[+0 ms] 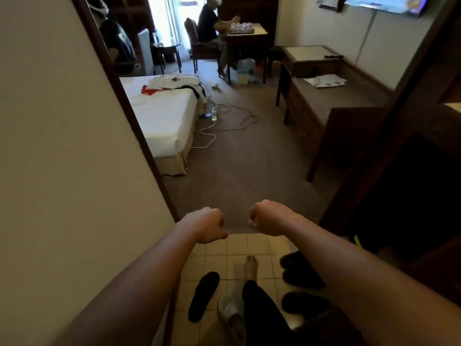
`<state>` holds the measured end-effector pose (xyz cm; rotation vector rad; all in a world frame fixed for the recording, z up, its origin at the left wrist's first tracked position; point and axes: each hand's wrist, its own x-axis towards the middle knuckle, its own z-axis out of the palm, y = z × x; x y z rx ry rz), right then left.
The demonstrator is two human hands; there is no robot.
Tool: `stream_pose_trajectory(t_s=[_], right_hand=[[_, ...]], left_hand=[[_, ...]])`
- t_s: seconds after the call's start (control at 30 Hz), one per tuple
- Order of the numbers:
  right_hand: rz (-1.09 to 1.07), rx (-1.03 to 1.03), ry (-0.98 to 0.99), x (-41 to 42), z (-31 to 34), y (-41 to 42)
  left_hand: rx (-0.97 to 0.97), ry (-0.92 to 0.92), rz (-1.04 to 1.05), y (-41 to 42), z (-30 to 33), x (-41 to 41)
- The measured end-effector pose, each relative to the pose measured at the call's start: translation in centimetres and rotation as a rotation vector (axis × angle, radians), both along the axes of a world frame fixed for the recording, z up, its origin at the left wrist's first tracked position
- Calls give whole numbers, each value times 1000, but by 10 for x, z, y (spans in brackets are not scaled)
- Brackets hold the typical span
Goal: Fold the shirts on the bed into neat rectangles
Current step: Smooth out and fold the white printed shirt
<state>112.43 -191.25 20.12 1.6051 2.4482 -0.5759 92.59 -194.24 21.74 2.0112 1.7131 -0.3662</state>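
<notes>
A heap of shirts (174,82), mostly white with black and a red one (149,90), lies at the far end of the white bed (164,116), well ahead on the left. My left hand (210,224) and my right hand (267,217) are held out in front of me over the doorway floor, both curled into fists and holding nothing. Neither hand is near the bed.
I stand on a tiled entry floor with dark shoes (296,270) and an insole (203,295) around my foot. A wall (74,146) is on my left. Cables and a power strip (214,117) lie on the carpet beside the bed. A dark desk (324,101) runs along the right. A person sits at a far table (249,33).
</notes>
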Motion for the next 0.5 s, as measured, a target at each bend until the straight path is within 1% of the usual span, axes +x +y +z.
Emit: stream_pose_trajectory(t_s=[0.1,0.17,0.23,0.3,0.37,0.5], right_hand=[[102,21,-23,-20,-9,91],[141,12,4,-29,-13,161],[165,-41,51,-33,-8,232],[161,-89,94,-32,3,299],[145,-97,92,-25,14,357],[112,-65,74,-10,27,460]], left_hand=[[-1,-6,26,79,-6,-13],[11,-6,66,145,0,-26],[16,-39,137,213,10,-41],[7,-54,200,277,18,-54],[-22,-50,248,326,18,-59],[-69,-88,249,412,12,-59]])
